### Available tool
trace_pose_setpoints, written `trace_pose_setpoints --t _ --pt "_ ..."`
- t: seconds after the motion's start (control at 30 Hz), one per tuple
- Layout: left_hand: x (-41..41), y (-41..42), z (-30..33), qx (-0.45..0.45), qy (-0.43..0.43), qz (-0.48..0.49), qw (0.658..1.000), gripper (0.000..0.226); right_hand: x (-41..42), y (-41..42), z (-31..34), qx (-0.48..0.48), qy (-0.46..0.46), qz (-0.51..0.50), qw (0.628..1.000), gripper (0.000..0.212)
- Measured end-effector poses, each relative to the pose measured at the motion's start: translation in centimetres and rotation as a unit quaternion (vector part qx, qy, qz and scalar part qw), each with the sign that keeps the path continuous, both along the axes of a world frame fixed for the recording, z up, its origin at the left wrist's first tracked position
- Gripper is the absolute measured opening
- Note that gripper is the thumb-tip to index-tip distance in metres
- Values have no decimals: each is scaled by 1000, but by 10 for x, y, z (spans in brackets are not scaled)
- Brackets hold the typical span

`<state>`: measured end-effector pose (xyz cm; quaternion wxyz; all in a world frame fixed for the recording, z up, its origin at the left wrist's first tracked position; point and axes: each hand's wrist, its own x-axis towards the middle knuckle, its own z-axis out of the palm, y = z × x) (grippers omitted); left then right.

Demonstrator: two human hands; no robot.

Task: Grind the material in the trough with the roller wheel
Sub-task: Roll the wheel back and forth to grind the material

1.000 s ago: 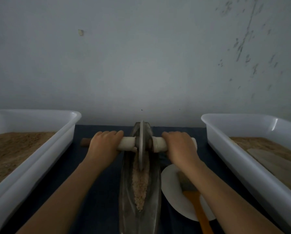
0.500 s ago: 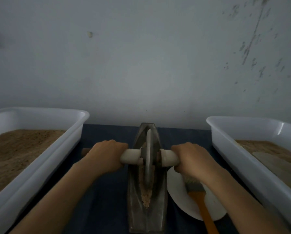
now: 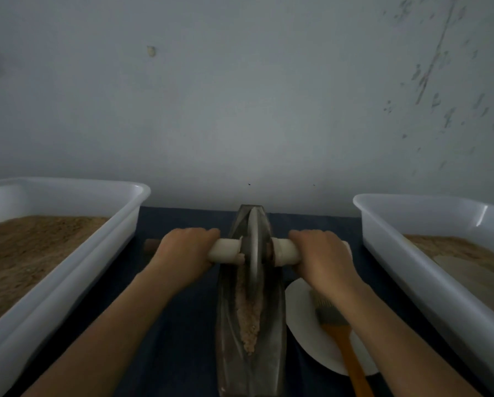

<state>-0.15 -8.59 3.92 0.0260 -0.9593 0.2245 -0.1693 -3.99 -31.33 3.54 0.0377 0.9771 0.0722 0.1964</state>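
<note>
Between two white tubs, a person works one roller wheel along one narrow metal trough that runs from near to far on a dark cloth. The left hand is wrapped tight around the left end of the pale axle; the right hand is clenched likewise on the right end, a matched hold that likely keeps the thin disc upright and centred in the groove. The wheel stands in the far half of the trough, its rim down in the channel. The material, a pale, coarse strip, lies along the trough floor from the wheel toward the near end; it appears only partly ground. The left tub and right tub each hold brown powder and sit well apart from the trough, probably as supply and store. One white plate rests just right of the trough, bearing one brush with an orange handle, seemingly kept at hand for sweeping out the powder.
</note>
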Motion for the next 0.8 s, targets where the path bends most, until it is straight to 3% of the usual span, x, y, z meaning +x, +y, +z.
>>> trace_pose_setpoints --t 0.1,0.23,0.4,0.57,0.8 --pt "4 -4 -9 -12 -99 -10 995 30 7 -1 -8 25 -46 -6 999 21" --pt "6 -2 -8 -20 -90 -17 996 28 5 -1 -8 29 -42 4 999 26" --pt "-2 2 2 22 36 -4 999 30 -6 0 7 -14 63 4 998 19" --pt "-19 8 20 69 188 -20 979 39 -31 2 25 -23 194 6 981 15" --pt "-30 11 33 95 252 -46 962 38 -47 3 36 -41 251 28 967 20"
